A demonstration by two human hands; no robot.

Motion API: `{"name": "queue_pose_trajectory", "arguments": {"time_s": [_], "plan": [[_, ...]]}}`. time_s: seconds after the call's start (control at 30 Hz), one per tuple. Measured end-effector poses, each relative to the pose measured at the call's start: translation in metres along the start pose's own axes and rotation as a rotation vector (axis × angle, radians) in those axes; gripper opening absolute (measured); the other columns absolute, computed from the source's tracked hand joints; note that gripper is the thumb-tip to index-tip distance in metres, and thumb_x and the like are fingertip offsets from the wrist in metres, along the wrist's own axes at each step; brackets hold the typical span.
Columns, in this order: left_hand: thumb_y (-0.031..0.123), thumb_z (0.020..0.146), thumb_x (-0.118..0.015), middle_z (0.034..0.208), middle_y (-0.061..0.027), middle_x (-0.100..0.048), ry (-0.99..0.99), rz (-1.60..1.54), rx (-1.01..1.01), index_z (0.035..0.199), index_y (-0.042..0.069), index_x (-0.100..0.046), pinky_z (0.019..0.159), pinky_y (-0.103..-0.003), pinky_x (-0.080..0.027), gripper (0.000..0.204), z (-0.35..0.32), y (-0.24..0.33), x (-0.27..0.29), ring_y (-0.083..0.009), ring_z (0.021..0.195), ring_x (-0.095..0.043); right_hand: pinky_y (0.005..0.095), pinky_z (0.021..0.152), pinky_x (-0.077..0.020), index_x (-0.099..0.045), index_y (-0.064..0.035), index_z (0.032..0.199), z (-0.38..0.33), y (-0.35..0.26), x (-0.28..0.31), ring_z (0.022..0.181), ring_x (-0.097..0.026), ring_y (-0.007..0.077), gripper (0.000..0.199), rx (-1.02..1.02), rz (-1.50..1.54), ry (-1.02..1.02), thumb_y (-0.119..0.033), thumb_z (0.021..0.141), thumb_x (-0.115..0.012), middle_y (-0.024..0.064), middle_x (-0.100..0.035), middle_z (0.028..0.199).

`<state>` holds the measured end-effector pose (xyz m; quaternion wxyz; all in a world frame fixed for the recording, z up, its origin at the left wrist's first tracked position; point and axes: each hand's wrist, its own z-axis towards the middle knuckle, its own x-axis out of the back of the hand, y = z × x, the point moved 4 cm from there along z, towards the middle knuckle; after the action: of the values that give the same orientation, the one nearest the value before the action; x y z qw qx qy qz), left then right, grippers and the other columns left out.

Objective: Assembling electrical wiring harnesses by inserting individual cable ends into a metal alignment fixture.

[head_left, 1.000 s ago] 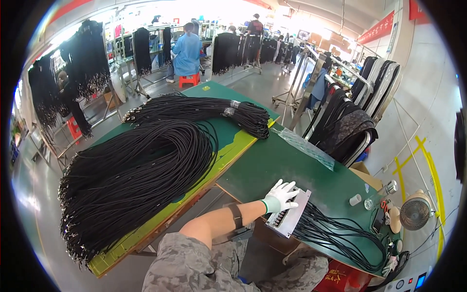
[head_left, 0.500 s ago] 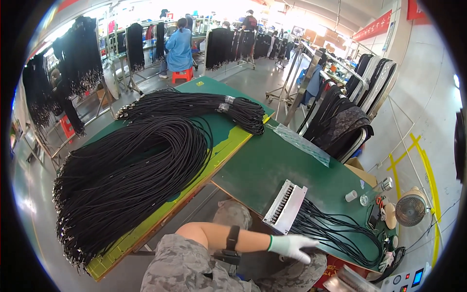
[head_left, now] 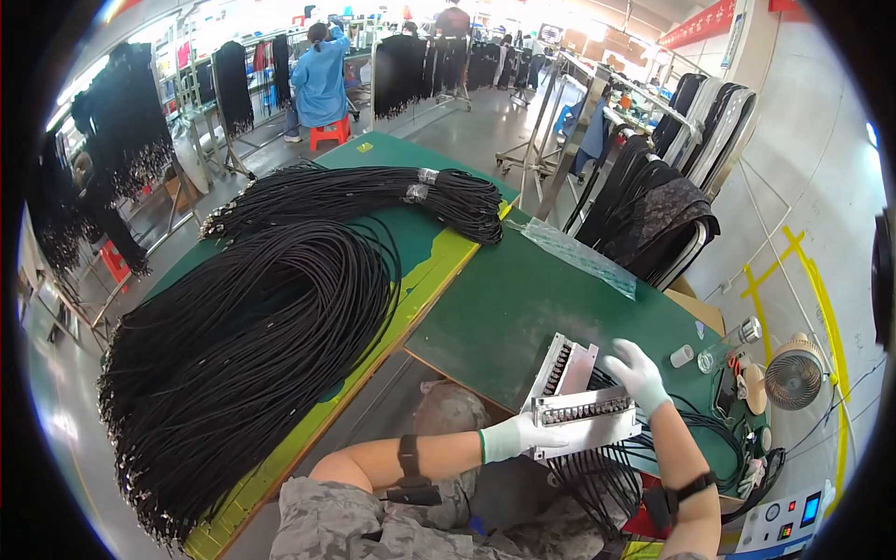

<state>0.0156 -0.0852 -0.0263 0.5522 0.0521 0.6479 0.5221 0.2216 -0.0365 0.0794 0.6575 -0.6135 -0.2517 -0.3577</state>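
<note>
Nearest to us, our left hand (head_left: 515, 436) is clamped on the near end of a white comb-like rack (head_left: 586, 416), lifting it just above the tabletop (head_left: 504, 308) edge. Our right hand (head_left: 637, 371) rests on the rack's far side with fingers spread, touching rather than gripping. A second rack (head_left: 566, 367) lies flat just behind, so we count two. Thin black cords (head_left: 597, 476) hang from the held rack toward our lap; too many and too tangled to count.

We judge the work to be early: only this small bunch sits in the rack, while the bulk waits. To our left lies one big heap of black cords (head_left: 233, 355), uncounted and loose. Behind it lies one taped bundle (head_left: 373, 191), with two pale wraps near its right end. On the right we see one small fan (head_left: 793, 378) and one clear bag (head_left: 579, 254). Farther off, one person in blue (head_left: 320, 79) sits on a red stool (head_left: 331, 133).
</note>
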Motion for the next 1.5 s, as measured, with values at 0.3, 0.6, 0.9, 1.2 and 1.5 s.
{"name": "queue_pose_trajectory", "arguments": {"time_s": [0.3, 0.6, 0.9, 1.2, 1.5], "plan": [[0.021, 0.078, -0.076, 0.106, -0.0039, -0.065, 0.069, 0.322, 0.329, 0.122, 0.003, -0.058, 0.081, -0.029, -0.049, 0.05, -0.002, 0.004, 0.009, -0.0109, 0.092, -0.06, 0.0374, 0.094, -0.0449, -0.061, -0.0028, 0.117, 0.073, -0.033, -0.076, 0.107, -0.058, 0.0337, 0.066, 0.064, -0.581, -0.32, -0.056, 0.078, -0.062, 0.0195, -0.061, 0.115], [0.015, 0.078, -0.076, 0.109, -0.0042, -0.065, -0.023, 0.295, 0.297, 0.123, 0.002, -0.058, 0.084, -0.029, -0.049, 0.05, -0.01, -0.006, 0.011, -0.0105, 0.093, -0.06, 0.0373, 0.081, -0.0493, -0.066, -0.0032, 0.096, 0.051, -0.06, -0.008, 0.089, -0.063, 0.034, 0.062, -0.02, -0.424, -0.525, -0.059, 0.069, -0.071, 0.0158, -0.066, 0.09], [0.011, 0.075, -0.077, 0.113, -0.0064, -0.064, -0.288, 0.941, 0.239, 0.126, 0.001, -0.056, 0.089, -0.029, -0.048, 0.056, -0.007, 0.0, 0.006, -0.0123, 0.101, -0.06, 0.0357, 0.061, -0.0458, -0.054, -0.0054, 0.072, -0.131, -0.092, 0.089, 0.065, -0.057, 0.0271, 0.04, 0.252, -0.495, 0.305, -0.028, 0.059, -0.085, 0.0084, -0.057, 0.067], [0.0, 0.08, -0.066, 0.122, -0.0124, -0.059, -0.213, 0.313, 0.195, 0.131, -0.001, -0.049, 0.093, -0.035, -0.051, 0.054, 0.068, 0.064, -0.002, -0.0226, 0.108, -0.06, 0.0296, 0.09, -0.0446, -0.055, 0.0003, 0.121, -0.378, -0.131, 0.31, 0.104, -0.056, 0.0171, 0.038, -0.058, -0.163, 1.304, -0.026, 0.095, -0.051, 0.0105, -0.059, 0.118], [0.001, 0.087, -0.055, 0.117, -0.0153, -0.061, -0.188, 0.33, 0.443, 0.129, -0.003, -0.047, 0.069, -0.035, -0.06, 0.043, 0.109, 0.043, 0.031, -0.0251, 0.1, -0.065, 0.0295, 0.072, -0.0521, -0.055, -0.0013, 0.119, -0.615, -0.08, 0.342, 0.09, -0.062, 0.0175, 0.046, 0.274, 0.839, 0.777, -0.04, 0.095, -0.054, 0.0078, -0.065, 0.104]]}}
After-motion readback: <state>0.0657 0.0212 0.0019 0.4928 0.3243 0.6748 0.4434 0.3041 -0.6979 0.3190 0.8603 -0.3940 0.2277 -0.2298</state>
